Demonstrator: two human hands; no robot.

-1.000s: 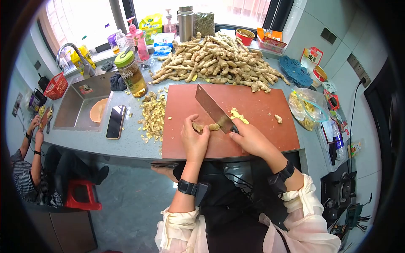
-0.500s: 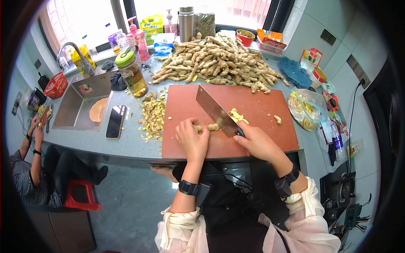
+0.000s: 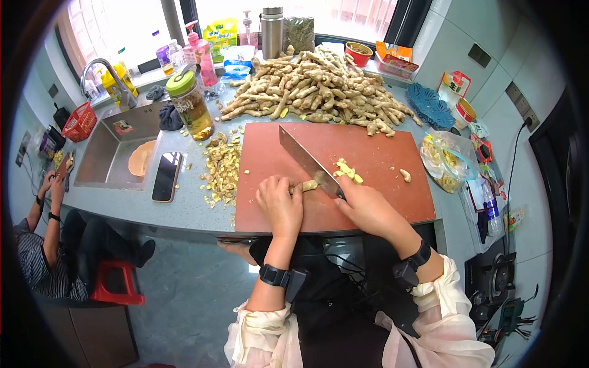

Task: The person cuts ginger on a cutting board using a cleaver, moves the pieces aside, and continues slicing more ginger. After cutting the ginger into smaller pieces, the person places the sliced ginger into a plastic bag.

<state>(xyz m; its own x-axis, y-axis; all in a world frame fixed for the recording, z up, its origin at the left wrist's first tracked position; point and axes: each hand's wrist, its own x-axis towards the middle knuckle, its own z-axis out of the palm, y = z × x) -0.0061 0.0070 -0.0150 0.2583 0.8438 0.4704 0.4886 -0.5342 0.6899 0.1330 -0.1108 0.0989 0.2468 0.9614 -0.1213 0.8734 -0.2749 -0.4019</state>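
On the red cutting board [image 3: 380, 147], my left hand [image 3: 281, 203] is closed on a piece of ginger [image 3: 310, 184], whose right end sticks out past the thumb. My right hand [image 3: 365, 205] grips the handle of a cleaver [image 3: 305, 156], mostly hidden in the fist. The blade slants up to the left, its lower part beside the exposed end of the ginger. Yellow ginger slices [image 3: 347, 171] lie just right of the blade. A small ginger piece [image 3: 405, 175] rests farther right. Behind the board rises a large ginger pile [image 3: 319, 86].
Ginger scraps [image 3: 222, 165] lie left of the board, near a phone [image 3: 167, 176] and a lidded jar [image 3: 192, 110]. A sink [image 3: 104, 156] is at the left. Plastic bags [image 3: 448, 156] stand at the right. Another person [image 3: 49, 245] sits at the far left.
The cleaver and my right hand have shifted slightly left, bringing the blade closer to the ginger's end. My left hand stays nearly in place, still holding the ginger.
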